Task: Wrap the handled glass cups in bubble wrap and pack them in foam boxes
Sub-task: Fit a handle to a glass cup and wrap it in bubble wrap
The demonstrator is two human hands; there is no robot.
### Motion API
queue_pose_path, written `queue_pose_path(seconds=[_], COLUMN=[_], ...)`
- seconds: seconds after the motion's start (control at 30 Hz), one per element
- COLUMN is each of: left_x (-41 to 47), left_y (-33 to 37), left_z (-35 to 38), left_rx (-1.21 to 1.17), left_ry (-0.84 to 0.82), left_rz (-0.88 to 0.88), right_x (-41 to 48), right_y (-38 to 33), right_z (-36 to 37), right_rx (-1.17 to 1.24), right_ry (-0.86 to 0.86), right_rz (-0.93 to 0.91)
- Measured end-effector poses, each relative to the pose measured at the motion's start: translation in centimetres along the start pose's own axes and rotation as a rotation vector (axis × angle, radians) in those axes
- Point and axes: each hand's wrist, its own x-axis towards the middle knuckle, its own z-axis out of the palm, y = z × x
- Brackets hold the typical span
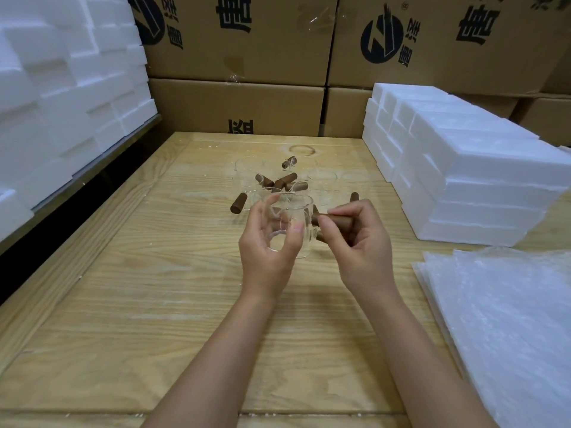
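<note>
I hold one clear glass cup (295, 211) with a brown wooden handle (338, 220) above the middle of the wooden table (154, 304). My left hand (267, 242) curls around the cup's glass body, thumb in front. My right hand (360, 242) pinches the handle, which sticks out to the right. Behind them, several more handled glass cups (278, 180) stand clustered on the table, handles pointing different ways. A stack of bubble wrap sheets (506, 319) lies at the right front. White foam boxes (457, 180) are stacked at the right.
More white foam boxes (61, 88) are piled high along the left side on a ledge. Brown cardboard cartons (241, 57) with black print form a wall behind the table. A dark ring stain (302, 149) marks the far tabletop.
</note>
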Motion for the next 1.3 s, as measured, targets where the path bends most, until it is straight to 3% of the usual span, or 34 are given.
queue_pose_path(seconds=[0.23, 0.43, 0.8, 1.13, 1.3], left_x=[-0.4, -0.3, -0.3, 1.0, 1.0], left_y=[0.0, -0.1, 0.7, 0.4, 0.0], left_z=[0.3, 0.0, 0.3, -0.8, -0.9], left_rx=[0.111, 0.194, -0.007, -0.246, -0.383], left_ry=[-0.116, -0.137, -0.068, -0.059, -0.122], left_rz=[0.127, 0.178, 0.005, -0.166, -0.302], right_x=[0.0, 0.3, -0.1, -0.6, -1.1], right_y=[0.7, 0.7, -0.6, -0.5, -0.6], right_z=[0.4, 0.5, 0.8, 1.4, 1.7], right_rx=[-0.026, 0.049, -0.412, 0.009, -0.112], right_ry=[0.285, 0.335, 0.307, -0.03, -0.013], right_rz=[0.03, 0.183, -0.342, -0.208, -0.285])
